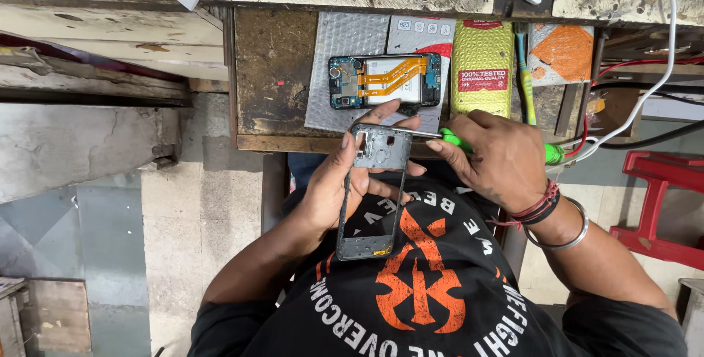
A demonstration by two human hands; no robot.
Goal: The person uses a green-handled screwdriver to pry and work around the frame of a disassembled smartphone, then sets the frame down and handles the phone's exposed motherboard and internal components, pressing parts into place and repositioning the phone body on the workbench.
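My left hand grips a grey phone middle frame, held upright over my black and orange shirt. My right hand holds a green-handled screwdriver whose metal shaft lies across the top edge of the frame. On the worn brown bench beyond, an opened phone lies with its blue circuit boards, orange flex cable and battery exposed, resting on silver bubble wrap.
A yellow bubble-wrap packet and an orange and white packet lie right of the phone, with a green toothbrush between them. A white cable runs at the right. A red plastic stool stands lower right.
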